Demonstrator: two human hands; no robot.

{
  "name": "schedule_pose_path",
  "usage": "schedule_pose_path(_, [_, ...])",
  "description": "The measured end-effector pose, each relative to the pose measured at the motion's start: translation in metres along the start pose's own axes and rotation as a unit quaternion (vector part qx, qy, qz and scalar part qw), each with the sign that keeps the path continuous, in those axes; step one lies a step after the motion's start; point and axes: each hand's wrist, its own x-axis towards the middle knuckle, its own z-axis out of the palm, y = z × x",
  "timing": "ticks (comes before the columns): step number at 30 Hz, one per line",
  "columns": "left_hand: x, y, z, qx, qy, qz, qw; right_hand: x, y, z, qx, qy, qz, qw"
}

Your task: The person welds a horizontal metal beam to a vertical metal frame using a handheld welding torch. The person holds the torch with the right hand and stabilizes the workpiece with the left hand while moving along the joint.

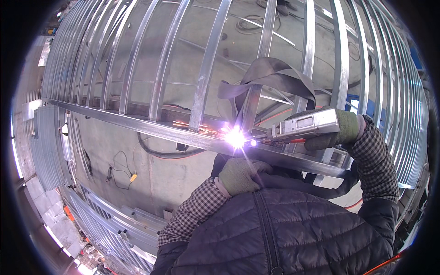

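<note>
A bright welding arc (236, 138) throws orange sparks leftward where an upright bar (252, 106) meets the long metal rail (183, 134) of a barred frame. My right hand (346, 128), in a grey-green glove, is wrapped round a welding gun (307, 123) with a boxy silver body. Its tip reaches left to the glare, which hides the joint. Just below the rail, close to the arc, my gloved left hand (240, 175) is closed; whatever it grips is hidden. A wide grey band (279, 78) loops over the bars behind the arc.
Rows of metal bars (137, 57) curve away on both sides. Cables (250, 24) lie on the concrete floor beyond the frame, and a cord with a yellow piece (133, 177) lies at left. Metal tubing (107, 215) is stacked lower left. An orange hose (382, 264) runs near my right side.
</note>
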Motion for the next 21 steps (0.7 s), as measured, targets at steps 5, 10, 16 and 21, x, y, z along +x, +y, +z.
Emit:
schedule_pose_path(5, [-0.001,-0.004,0.005,0.012,0.042,0.043,0.998,-0.003,0.002,0.001,0.016,-0.003,0.033,0.999])
schedule_pose_path(10, [-0.001,-0.015,0.012,0.044,0.071,0.066,0.994,-0.005,0.005,0.0,-0.063,0.014,-0.048,0.997])
schedule_pose_path(16, [-0.001,-0.01,0.01,-0.03,0.032,0.013,0.999,-0.011,-0.002,-0.003,0.008,-0.024,0.043,0.999])
schedule_pose_path(21, [0.003,-0.002,0.0,-0.006,0.03,0.022,0.999,-0.011,-0.004,-0.002,0.039,-0.026,0.08,0.996])
